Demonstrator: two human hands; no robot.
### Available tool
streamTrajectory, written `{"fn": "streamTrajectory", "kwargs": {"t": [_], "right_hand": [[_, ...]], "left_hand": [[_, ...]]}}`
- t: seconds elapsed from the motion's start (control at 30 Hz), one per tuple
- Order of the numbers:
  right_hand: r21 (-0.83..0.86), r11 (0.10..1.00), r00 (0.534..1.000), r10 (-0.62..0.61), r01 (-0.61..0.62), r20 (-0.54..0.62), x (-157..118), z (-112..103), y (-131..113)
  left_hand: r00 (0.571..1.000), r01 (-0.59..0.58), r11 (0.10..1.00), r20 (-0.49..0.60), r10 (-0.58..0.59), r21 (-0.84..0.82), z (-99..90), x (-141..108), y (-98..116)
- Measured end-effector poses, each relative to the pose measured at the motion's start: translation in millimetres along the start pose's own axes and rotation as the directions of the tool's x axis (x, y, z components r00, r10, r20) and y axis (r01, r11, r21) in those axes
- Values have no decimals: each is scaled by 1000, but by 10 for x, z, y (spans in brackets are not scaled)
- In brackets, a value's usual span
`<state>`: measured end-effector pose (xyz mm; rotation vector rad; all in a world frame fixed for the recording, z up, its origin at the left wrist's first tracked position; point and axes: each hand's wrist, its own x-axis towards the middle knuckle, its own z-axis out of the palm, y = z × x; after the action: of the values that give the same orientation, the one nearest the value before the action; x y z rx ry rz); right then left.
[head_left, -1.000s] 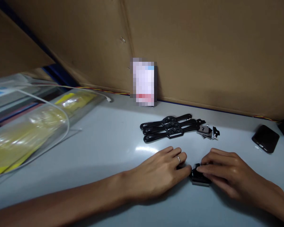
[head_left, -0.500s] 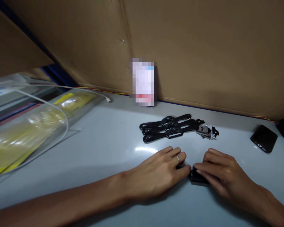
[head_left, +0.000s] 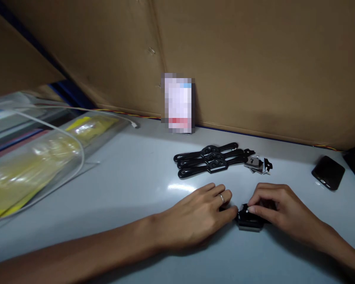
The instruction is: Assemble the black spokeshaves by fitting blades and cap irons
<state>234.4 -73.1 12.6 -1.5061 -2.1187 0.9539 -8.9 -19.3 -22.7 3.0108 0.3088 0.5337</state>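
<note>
My left hand (head_left: 207, 215) is closed over the left handle of a black spokeshave (head_left: 250, 225) lying on the table; most of that handle is hidden under the fingers. Over the middle of the tool, my right hand (head_left: 276, 207) pinches a small shiny screw (head_left: 247, 211) between thumb and fingertips. The right handle is mostly covered by this hand. Beyond the hands lie three more black spokeshaves (head_left: 213, 159), side by side. Flat grey blades (head_left: 253, 162), a black cap piece (head_left: 267, 164) and small screws are heaped at their right ends.
A black phone-like device (head_left: 328, 172) lies at the right. An upright blurred card or screen (head_left: 179, 104) leans on the cardboard wall (head_left: 254, 59). At the left are clear plastic bags with yellow sheets (head_left: 47, 165) and a white cable (head_left: 83, 148).
My right hand has shifted a little, its fingers lifting off the spokeshave's middle and uncovering more of it, with a shiny spot now at the fingertips. My left hand stays in place.
</note>
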Motion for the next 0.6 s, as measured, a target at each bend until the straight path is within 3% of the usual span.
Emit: {"fn": "streamTrajectory", "kwargs": {"t": [0.13,0.27,0.47,0.6], "right_hand": [[-280,943,974,-211,182,-78,-55,91,-15],[-307,903,942,-332,302,-52,-84,126,-50],[-368,886,930,-346,282,-122,-54,82,-22],[-302,905,942,-331,300,-57,-61,81,0]], "left_hand": [[1000,-10,1000,-27,10,5,8,2,5],[1000,-6,1000,-19,6,-2,-4,6,5],[1000,-6,1000,3,6,-7,-14,3,1],[1000,-4,1000,-12,4,-9,-7,2,5]]}}
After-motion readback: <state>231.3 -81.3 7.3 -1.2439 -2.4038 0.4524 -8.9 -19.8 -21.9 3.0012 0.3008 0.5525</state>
